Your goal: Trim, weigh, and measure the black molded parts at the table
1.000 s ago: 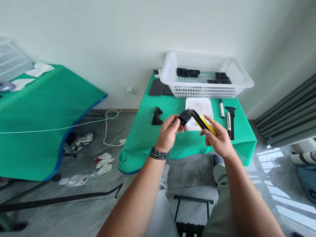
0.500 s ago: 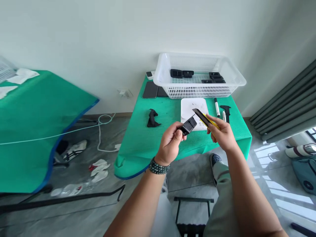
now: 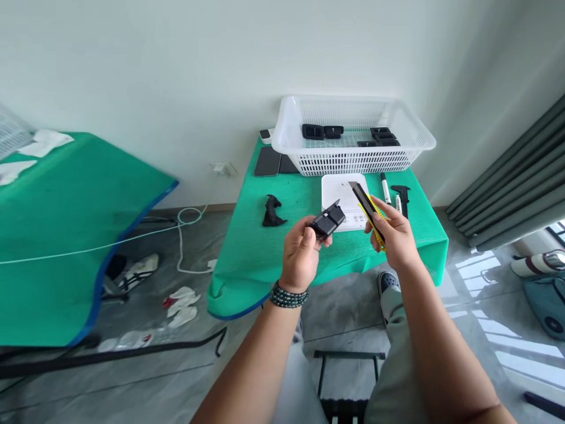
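Between the fingers and thumb of my left hand [image 3: 302,250] is a small black plastic part [image 3: 329,220], tilted, with a thin pointed bit sticking up at its far end. My right hand [image 3: 395,232] grips a yellow and black utility knife [image 3: 369,213], its blade pointing up and to the left. Knife and part are apart. Beneath them on the table lies a white digital scale [image 3: 339,187], partly hidden by the hands and what they hold. Left of my left hand rests a crumpled black piece [image 3: 272,212].
A white plastic basket [image 3: 357,160] holding several black parts [image 3: 313,132] stands at the back of the green-covered table [image 3: 247,253]. Markers [image 3: 385,189] and a black caliper [image 3: 404,197] lie at the right. A dark flat device [image 3: 267,161] is at the back left.
The knife has drawn back from the black part and its blade points more upward. My left hand has turned the part and moved it slightly left.
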The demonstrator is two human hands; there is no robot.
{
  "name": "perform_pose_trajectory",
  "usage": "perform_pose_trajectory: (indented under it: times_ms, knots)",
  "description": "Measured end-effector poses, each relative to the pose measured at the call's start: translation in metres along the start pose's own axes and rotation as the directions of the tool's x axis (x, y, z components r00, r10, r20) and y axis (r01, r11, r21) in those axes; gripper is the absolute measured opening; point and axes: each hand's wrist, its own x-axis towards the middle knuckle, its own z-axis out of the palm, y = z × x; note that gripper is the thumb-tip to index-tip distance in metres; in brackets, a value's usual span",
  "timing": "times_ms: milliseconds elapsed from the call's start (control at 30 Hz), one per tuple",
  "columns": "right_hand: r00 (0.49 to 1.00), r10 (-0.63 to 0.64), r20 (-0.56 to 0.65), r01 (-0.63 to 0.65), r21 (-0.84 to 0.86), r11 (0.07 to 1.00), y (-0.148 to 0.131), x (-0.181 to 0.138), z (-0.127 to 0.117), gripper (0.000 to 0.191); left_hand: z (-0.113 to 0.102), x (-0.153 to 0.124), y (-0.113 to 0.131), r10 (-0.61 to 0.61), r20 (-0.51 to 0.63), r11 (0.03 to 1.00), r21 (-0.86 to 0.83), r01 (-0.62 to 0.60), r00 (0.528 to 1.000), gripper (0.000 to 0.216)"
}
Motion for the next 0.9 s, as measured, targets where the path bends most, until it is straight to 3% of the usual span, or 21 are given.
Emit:
perform_pose_trajectory:
  times_ms: [100, 267, 367, 533, 767, 900]
  knots:
    - [0.998, 0.009, 0.056, -0.015, 0.098, 0.995, 0.006, -0.003, 0.012, 0.072, 0.002, 0.004, -0.005, -0.053, 0.020, 0.999, 0.003, 0.053, 0.998, 0.050]
    - [0.998, 0.046, 0.031, -0.052, 0.224, 0.973, 0.019, -0.003, 0.029, 0.067, 0.006, 0.001, -0.004, 0.028, 0.006, 0.927, 0.375, -0.028, 1.000, 0.032]
    - [0.999, 0.041, 0.016, -0.044, 0.285, 0.957, 0.021, -0.002, 0.034, 0.064, 0.008, 0.001, -0.004, 0.075, 0.037, 0.870, 0.486, -0.084, 0.996, 0.025]
    - [1.000, -0.015, 0.025, 0.006, 0.316, 0.949, 0.021, 0.002, 0.037, 0.067, 0.007, 0.005, -0.009, 0.079, 0.057, 0.840, 0.534, -0.098, 0.995, 0.022]
    - [0.993, -0.111, 0.043, 0.097, 0.243, 0.965, 0.029, 0.012, 0.047, 0.062, 0.007, 0.010, -0.011, -0.062, -0.121, 0.906, 0.410, 0.107, 0.991, 0.032]
    - [0.983, -0.144, 0.111, 0.124, 0.170, 0.978, 0.023, 0.013, 0.047, 0.055, -0.004, 0.018, -0.012, 0.013, -0.191, 0.865, 0.495, 0.085, 0.982, 0.048]
